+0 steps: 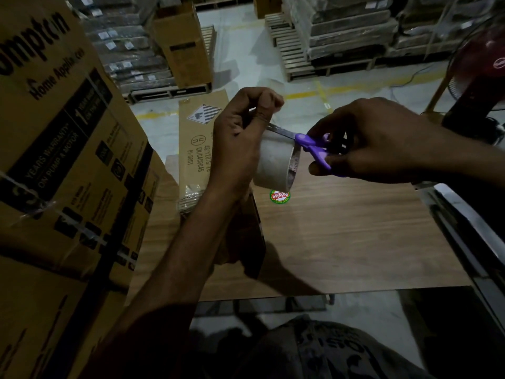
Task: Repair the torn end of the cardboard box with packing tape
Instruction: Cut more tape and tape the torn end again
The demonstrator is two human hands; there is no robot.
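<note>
My left hand holds a roll of packing tape above the table, fingers curled at its top where a strip is pulled out. My right hand grips purple-handled scissors; their blades point left and reach the tape under my left fingers. Below lies a long flat cardboard box with printed markings, its near end wrapped in clear tape and partly hidden by my left forearm.
The box lies on a wooden table bearing a round red-green sticker. A large printed carton stands close on the left. A red fan is at the right. Pallets with wrapped stacks fill the floor behind.
</note>
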